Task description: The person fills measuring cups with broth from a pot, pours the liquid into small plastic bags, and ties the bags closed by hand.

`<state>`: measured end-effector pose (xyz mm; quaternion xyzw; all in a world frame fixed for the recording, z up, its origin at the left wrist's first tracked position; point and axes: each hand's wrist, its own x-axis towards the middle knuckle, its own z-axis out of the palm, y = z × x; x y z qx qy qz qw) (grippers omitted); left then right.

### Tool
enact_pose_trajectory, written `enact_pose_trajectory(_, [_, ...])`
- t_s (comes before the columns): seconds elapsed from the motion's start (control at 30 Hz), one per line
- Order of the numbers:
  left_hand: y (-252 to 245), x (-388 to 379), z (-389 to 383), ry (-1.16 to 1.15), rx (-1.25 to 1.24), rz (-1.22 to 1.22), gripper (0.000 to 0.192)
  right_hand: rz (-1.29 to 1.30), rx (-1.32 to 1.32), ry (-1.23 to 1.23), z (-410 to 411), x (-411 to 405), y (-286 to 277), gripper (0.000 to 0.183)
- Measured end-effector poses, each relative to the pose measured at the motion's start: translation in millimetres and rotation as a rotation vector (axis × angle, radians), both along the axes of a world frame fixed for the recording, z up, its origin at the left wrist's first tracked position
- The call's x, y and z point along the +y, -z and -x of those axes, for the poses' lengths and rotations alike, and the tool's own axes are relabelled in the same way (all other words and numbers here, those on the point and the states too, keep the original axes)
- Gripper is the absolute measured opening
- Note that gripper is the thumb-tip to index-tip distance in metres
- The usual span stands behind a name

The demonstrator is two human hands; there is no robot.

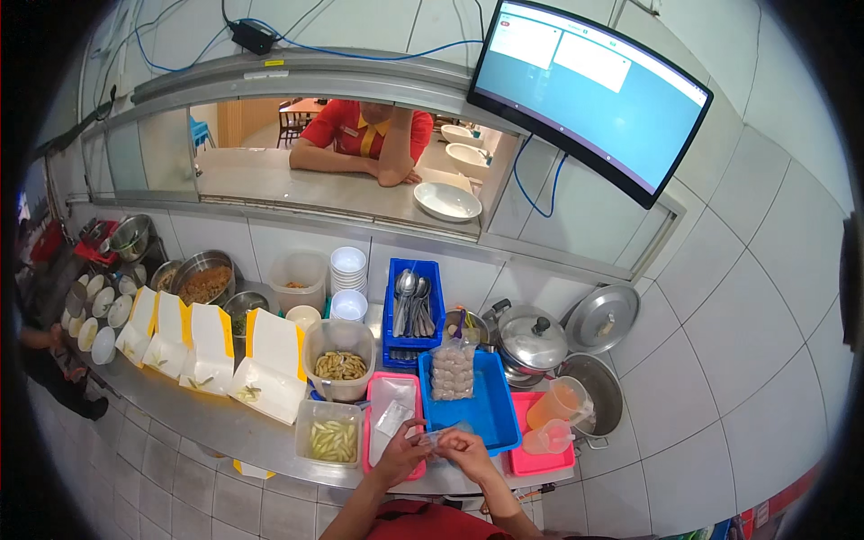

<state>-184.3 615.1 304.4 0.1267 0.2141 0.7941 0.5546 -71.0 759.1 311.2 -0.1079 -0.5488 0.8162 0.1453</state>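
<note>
My left hand [403,449] and my right hand [466,453] meet at the near edge of the steel counter. Between their fingers they pinch a small clear plastic bag [430,439]; its contents are too small to tell. Just under the left hand is a pink tray [383,447] with a packet of clear plastic [394,417] lying on its pale liner. Beyond the right hand sits a blue tray [496,398], a bag of pale round balls [452,371] resting at its left side. Left of the pink tray, a clear tub [331,435] contains cut pale-green vegetable pieces.
Open paper boxes [270,364] with vegetable pieces line the left counter. A browned-food tub [339,364], a blue cutlery bin [412,304] and lidded pot [533,337] stand behind. Right are pink pitchers [548,435]. A person [368,138] leans at the hatch; another [50,364] stands far left.
</note>
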Motion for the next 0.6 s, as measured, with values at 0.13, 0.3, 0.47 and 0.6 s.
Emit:
enact_pose_trajectory(0.13, [9,11,-16,-0.106,0.087,0.081,0.044,-0.889,-0.138,0.253,-10,-2,-9,0.018])
enact_pose_trajectory(0.3, [21,42,-40,-0.378,0.764,0.332,0.021,-1.123,-0.165,0.216,-27,16,-20,0.023])
enact_pose_trajectory(0.47, [-10,73,-43,-0.637,1.69,0.584,0.018,-0.995,-0.193,0.212,-52,53,-44,0.025])
enact_pose_trajectory(0.6, [-25,81,-48,-0.735,1.462,0.601,0.024,-0.757,-0.312,0.457,-106,124,-57,0.028])
